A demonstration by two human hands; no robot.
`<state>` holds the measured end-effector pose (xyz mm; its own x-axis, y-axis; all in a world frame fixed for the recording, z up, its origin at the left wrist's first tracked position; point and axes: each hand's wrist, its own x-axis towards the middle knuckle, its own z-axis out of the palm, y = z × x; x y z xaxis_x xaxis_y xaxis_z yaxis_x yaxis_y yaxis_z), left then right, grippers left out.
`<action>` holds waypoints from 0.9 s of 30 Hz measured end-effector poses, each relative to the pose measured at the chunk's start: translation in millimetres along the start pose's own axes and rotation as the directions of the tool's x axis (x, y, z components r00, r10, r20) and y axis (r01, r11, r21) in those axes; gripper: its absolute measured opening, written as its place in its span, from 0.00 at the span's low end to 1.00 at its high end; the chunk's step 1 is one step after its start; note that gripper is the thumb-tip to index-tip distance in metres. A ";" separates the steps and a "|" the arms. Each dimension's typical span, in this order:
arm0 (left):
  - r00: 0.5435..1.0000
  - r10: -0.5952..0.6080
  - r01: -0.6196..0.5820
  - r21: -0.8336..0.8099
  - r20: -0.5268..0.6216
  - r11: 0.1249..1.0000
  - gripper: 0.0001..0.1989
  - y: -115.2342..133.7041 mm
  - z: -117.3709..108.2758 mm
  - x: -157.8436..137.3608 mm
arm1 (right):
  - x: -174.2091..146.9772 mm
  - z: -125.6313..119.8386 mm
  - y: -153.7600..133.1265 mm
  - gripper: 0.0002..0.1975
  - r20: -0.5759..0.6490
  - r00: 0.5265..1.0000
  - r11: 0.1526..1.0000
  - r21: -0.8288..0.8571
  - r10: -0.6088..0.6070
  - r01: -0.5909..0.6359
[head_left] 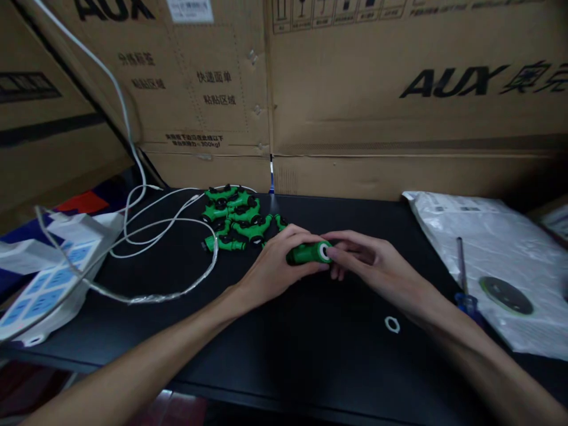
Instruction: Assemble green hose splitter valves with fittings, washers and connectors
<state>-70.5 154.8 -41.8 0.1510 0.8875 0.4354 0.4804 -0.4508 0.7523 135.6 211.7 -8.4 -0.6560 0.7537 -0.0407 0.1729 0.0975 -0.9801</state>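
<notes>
In the middle of the head view, my left hand (281, 254) is wrapped round a green plastic hose fitting (306, 253). Its open end faces right and carries a white ring (324, 251) with a dark hole. My right hand (373, 257) meets that end, its thumb tip on the ring and its other fingers curled behind. A loose white ring-shaped washer (392, 324) lies flat on the table below my right wrist. Several green fittings with black parts (235, 216) lie clustered beyond my left hand.
A white power strip (57, 278) with plugs sits at the left, its white cable (177, 293) looping over the black table (266, 355). At the right, a screwdriver (464, 278) and a dark disc (506, 294) lie on a white plastic bag (479, 225). Cardboard boxes (355, 118) wall the back.
</notes>
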 end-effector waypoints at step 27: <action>0.993 -0.047 0.056 0.082 -0.104 0.995 0.08 16.7 4.7 -5.4 | -7.2 29.6 13.0 0.17 -0.001 1.000 0.958 0.286 0.017 -0.016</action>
<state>-59.3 143.0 -33.8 0.0376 0.8931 0.4484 0.5574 -0.3912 0.7323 120.8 188.3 -26.6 -0.6519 0.7561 -0.0575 -0.0336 -0.1045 -0.9940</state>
